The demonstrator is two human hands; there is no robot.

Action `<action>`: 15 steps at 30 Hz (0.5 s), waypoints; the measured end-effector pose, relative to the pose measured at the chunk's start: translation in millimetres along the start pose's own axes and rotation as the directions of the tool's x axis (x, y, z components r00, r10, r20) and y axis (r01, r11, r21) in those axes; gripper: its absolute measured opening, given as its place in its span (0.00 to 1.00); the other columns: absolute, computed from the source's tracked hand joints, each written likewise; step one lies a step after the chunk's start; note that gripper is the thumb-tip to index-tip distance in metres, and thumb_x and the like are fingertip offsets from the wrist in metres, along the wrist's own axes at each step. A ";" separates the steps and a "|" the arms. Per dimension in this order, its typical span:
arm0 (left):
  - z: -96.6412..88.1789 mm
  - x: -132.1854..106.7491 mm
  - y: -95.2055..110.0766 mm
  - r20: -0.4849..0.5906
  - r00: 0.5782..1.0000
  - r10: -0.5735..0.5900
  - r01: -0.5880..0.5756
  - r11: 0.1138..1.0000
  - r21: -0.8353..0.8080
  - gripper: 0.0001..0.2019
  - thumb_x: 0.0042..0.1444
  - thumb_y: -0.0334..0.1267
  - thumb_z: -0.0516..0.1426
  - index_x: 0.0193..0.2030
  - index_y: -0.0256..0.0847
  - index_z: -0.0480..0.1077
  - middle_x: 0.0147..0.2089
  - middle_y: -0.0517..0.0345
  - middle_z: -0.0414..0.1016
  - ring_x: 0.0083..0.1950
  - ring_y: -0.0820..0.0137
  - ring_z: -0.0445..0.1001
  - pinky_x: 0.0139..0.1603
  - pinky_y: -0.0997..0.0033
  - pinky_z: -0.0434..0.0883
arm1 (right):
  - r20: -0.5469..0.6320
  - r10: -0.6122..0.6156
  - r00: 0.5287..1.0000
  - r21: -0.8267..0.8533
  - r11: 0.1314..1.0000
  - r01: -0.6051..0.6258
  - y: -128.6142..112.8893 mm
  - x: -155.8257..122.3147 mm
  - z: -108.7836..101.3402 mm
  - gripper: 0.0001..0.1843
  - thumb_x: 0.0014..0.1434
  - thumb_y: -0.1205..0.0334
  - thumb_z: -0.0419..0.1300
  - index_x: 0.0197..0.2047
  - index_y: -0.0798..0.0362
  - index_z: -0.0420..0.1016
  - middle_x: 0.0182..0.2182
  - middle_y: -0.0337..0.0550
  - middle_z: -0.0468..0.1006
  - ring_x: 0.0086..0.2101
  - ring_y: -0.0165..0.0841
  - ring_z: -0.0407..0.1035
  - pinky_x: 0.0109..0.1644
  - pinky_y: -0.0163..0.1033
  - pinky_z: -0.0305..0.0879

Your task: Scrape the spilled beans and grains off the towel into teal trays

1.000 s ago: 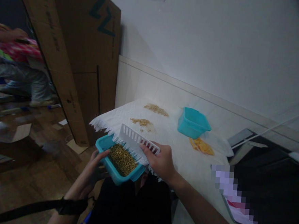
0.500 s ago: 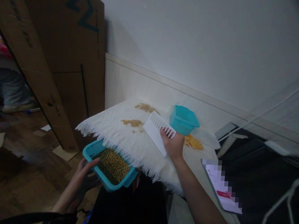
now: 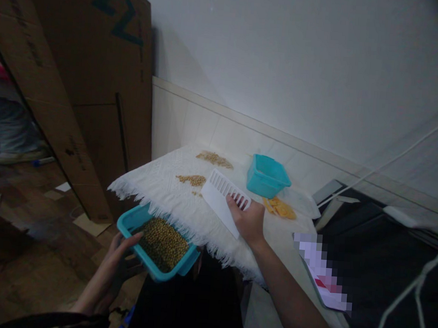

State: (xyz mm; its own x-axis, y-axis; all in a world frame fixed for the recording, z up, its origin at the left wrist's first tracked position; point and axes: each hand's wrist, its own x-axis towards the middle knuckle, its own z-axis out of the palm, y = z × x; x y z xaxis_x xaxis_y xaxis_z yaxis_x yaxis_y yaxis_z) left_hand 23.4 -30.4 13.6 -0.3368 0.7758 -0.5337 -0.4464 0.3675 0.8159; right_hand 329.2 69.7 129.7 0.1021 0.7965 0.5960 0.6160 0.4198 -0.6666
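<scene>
My left hand [image 3: 117, 259] grips the near left rim of a teal plastic basket [image 3: 153, 274], thumb over the edge. It holds many soybeans [image 3: 166, 245] and sits just below the fringed edge of a white tablecloth [image 3: 158, 179]. In my right hand [image 3: 248, 218] is a flat white slotted plastic board [image 3: 218, 204], its slots facing the far side, held low over the cloth. Left of the board lies a small pile of soybeans [image 3: 191, 180]. Behind that rests a clear bag with beans [image 3: 215, 158].
A second teal basket [image 3: 266, 180] stands at the back, with a crumpled yellow cloth [image 3: 279, 208] beside it. A tall cardboard box [image 3: 97, 75] rises on the left. A partly blurred purple-white sheet [image 3: 321, 276] and white cables [image 3: 400, 301] are at right. A person's leg [image 3: 9, 129] shows far left.
My right hand has drawn the slotted board slightly left and nearer to me, toward the cloth's front edge. The left hand still holds the basket in nearly the same place.
</scene>
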 end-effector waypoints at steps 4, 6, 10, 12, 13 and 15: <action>-0.3 -1.0 -0.4 0.016 1.000 -0.005 0.005 1.000 -0.001 0.41 0.52 0.54 0.77 0.70 0.56 0.69 0.48 0.51 0.81 0.40 0.56 0.86 0.39 0.56 0.84 | 0.017 -0.001 1.000 0.040 0.999 0.000 -0.7 -4.0 2.3 0.23 0.63 0.44 0.66 0.22 0.48 0.76 0.18 0.43 0.79 0.21 0.38 0.72 0.27 0.38 0.64; -0.4 -2.1 0.1 0.019 1.000 0.001 -0.001 1.000 0.004 0.41 0.53 0.55 0.77 0.71 0.56 0.69 0.49 0.51 0.81 0.41 0.55 0.86 0.39 0.57 0.84 | 0.024 -0.005 1.000 0.063 0.998 0.003 0.0 -5.5 3.2 0.22 0.64 0.44 0.67 0.23 0.48 0.78 0.19 0.43 0.80 0.21 0.38 0.73 0.27 0.39 0.65; 1.5 -5.4 2.0 0.023 1.000 -0.003 0.003 1.000 0.005 0.36 0.57 0.54 0.75 0.69 0.56 0.70 0.46 0.53 0.80 0.40 0.56 0.86 0.40 0.56 0.84 | 0.016 0.000 1.000 0.080 0.997 -0.001 3.5 -6.6 7.5 0.22 0.65 0.44 0.68 0.26 0.49 0.81 0.21 0.43 0.82 0.22 0.39 0.75 0.29 0.39 0.68; 3.3 -7.3 3.3 0.021 1.000 -0.011 0.011 1.000 0.010 0.35 0.59 0.53 0.74 0.70 0.56 0.69 0.46 0.53 0.80 0.39 0.56 0.86 0.41 0.55 0.85 | 0.018 0.003 1.000 0.086 0.996 -0.004 5.3 -6.5 11.5 0.21 0.66 0.44 0.68 0.28 0.49 0.83 0.22 0.44 0.84 0.24 0.40 0.78 0.30 0.40 0.70; 4.2 -8.3 4.0 0.018 1.000 -0.012 0.012 1.000 0.011 0.34 0.59 0.52 0.74 0.70 0.55 0.69 0.46 0.53 0.80 0.39 0.57 0.86 0.41 0.55 0.85 | 0.020 0.003 1.000 0.089 0.996 -0.005 5.8 -6.4 13.7 0.21 0.66 0.44 0.68 0.29 0.50 0.84 0.23 0.44 0.85 0.25 0.41 0.79 0.31 0.40 0.72; 5.7 -10.2 5.3 0.013 1.000 -0.009 0.009 1.000 0.008 0.34 0.59 0.51 0.74 0.69 0.55 0.70 0.48 0.51 0.81 0.39 0.57 0.86 0.40 0.55 0.85 | 0.014 0.011 1.000 0.089 0.996 -0.012 5.5 -6.7 17.8 0.21 0.67 0.44 0.68 0.29 0.50 0.84 0.24 0.46 0.86 0.26 0.42 0.80 0.33 0.41 0.74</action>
State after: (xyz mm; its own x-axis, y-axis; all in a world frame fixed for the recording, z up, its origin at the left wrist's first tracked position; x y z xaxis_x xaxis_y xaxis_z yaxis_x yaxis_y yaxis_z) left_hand 29.2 -33.4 24.6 -0.3218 0.7791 -0.5381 -0.4431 0.3784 0.8127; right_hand 318.1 74.4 114.1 0.0975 0.8072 0.5822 0.5427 0.4472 -0.7110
